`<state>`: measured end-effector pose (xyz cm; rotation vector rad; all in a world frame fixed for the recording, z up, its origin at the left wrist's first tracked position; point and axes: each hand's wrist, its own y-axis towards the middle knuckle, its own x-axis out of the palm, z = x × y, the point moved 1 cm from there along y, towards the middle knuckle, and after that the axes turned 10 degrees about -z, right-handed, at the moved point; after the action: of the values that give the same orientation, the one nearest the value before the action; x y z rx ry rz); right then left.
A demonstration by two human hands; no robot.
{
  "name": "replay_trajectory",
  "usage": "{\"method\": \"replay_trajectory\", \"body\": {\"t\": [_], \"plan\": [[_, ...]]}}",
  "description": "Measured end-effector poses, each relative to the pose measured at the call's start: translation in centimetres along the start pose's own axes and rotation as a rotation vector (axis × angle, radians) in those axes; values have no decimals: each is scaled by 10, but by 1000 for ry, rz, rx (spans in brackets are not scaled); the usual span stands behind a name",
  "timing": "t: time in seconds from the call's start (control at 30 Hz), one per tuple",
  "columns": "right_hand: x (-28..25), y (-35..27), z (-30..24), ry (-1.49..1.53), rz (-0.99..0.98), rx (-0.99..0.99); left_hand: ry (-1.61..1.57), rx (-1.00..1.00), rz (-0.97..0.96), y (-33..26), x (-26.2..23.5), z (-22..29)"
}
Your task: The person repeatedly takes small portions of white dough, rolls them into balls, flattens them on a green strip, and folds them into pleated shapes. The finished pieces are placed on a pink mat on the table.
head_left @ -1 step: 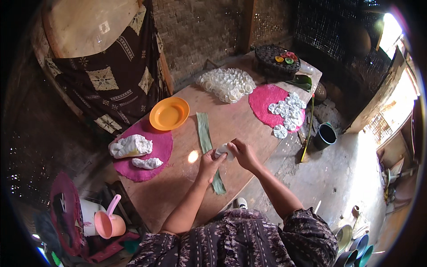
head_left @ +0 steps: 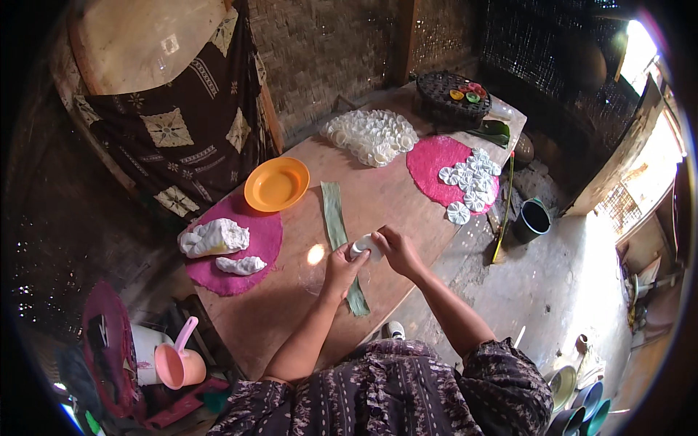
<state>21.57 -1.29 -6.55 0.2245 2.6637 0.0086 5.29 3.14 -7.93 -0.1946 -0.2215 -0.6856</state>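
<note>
Both hands meet above the table (head_left: 392, 203), pinching a small round white piece of dough (head_left: 369, 247). My left hand (head_left: 342, 267) grips it from the left, thumb on top. My right hand (head_left: 400, 251) has fingers and thumb closed on its right edge. Below them lies a long green leaf strip (head_left: 333, 211), partly covered by my left hand. To the left, a large lump of white dough (head_left: 218, 238) and a smaller dough roll (head_left: 241, 266) rest on a magenta cloth (head_left: 269, 236). Pleated white discs (head_left: 476, 182) lie mostly on a pink cloth (head_left: 432, 171) at the far right.
An orange bowl (head_left: 277, 184) overlaps the magenta cloth. Farther back are many white rounds (head_left: 371, 136) in a heap and a dark woven stand (head_left: 443, 105) with colourful flower-like pieces. A pink dipper (head_left: 180, 365) is at lower left. A dark bucket (head_left: 533, 221) stands right of the table.
The white dough piece has turned slightly between my fingers. Both hands stay in nearly the same place.
</note>
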Motion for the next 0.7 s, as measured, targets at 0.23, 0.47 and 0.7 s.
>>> {"method": "replay_trajectory", "body": {"t": [0.23,0.47,0.7], "plan": [[15,1,30,-803,306,56,-524,142,130,2,-14,-6],[34,-8,21,1434,-115,260,-142,272,150,0,10,-11],[-9,-42,-26,18,187,-154,57,182,-47,-4,25,9]]}}
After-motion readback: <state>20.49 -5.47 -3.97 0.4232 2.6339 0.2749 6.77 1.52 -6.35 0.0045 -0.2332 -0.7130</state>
